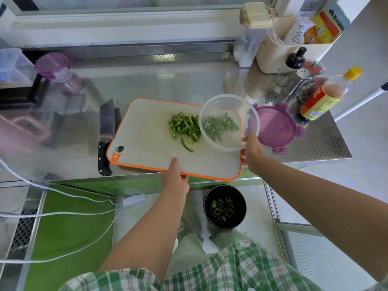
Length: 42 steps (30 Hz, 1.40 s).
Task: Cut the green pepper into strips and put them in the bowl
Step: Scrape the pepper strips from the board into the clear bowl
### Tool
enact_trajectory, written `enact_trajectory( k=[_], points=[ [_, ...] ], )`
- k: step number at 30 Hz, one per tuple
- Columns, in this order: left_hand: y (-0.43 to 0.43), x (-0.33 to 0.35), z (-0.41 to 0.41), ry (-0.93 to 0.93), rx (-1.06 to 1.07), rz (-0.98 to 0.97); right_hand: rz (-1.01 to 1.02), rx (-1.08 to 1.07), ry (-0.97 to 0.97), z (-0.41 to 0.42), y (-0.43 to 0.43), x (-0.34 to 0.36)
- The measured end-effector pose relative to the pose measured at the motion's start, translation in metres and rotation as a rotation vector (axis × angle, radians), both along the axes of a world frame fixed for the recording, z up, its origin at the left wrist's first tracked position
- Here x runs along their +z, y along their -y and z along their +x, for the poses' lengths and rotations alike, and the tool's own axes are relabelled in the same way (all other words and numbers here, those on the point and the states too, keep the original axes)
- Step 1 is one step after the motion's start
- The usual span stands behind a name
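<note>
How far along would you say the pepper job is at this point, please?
Done: cut pepper strips lie on the cutting board, and the knife lies beside it. In hand: the left hand grips the board, and the right hand holds the bowl at its edge. Left: moving the pile into the bowl.

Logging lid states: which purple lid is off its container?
The purple lid lying flat beside the bowl; the other caps the jar at far left.

Black bin (225, 191), purple lid (273, 127), sauce bottle (323, 97)

Kitchen; steel counter (189, 85), sauce bottles (323, 97), knife (106, 131)
</note>
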<state>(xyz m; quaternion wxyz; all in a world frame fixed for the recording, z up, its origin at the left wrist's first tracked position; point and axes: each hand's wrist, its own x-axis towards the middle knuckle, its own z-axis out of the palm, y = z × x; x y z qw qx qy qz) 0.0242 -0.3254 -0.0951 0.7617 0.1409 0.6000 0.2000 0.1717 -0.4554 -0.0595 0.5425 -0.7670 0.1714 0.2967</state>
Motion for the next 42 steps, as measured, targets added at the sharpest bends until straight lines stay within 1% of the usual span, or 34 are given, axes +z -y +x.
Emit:
enact_trajectory(
  k=[3,7,13,17,19,21,24,26,29,34,37,42],
  points=[
    [-0.002,0.006,0.0,0.003,0.02,-0.006,0.023,-0.017,0.011,0.003,0.002,0.002],
    [0.005,0.017,0.013,0.075,0.021,-0.043,0.029,0.005,-0.008,0.011,0.007,0.0],
    [0.016,0.019,0.023,0.103,0.011,-0.061,0.057,-0.063,0.031,0.022,0.011,0.005],
    [0.013,0.022,0.024,0.118,0.027,-0.06,0.046,-0.028,-0.01,0.026,0.007,-0.004],
    [0.01,0.023,0.024,0.134,0.065,-0.077,0.027,-0.005,-0.003,0.023,0.002,0.003],
    [0.006,0.026,0.024,0.187,0.097,-0.103,0.012,0.008,0.016,0.019,-0.004,0.008],
    [0.004,0.03,0.022,0.26,0.077,-0.125,-0.027,0.003,0.029,0.013,-0.012,0.005],
    [0.001,0.03,0.021,0.243,0.042,-0.115,-0.036,0.005,0.039,0.009,-0.017,0.002],
    [-0.009,0.027,0.02,0.217,0.064,-0.086,-0.032,0.018,0.066,0.005,-0.023,0.001],
    [-0.029,0.029,0.008,0.233,0.073,0.002,0.013,0.027,-0.009,0.004,-0.034,0.005],
    [-0.042,0.031,-0.003,0.236,0.066,0.046,0.057,0.019,-0.013,0.002,-0.042,0.013],
    [-0.068,0.035,-0.028,0.208,0.084,0.107,-0.05,0.006,0.057,0.007,-0.049,0.025]
  ],
)
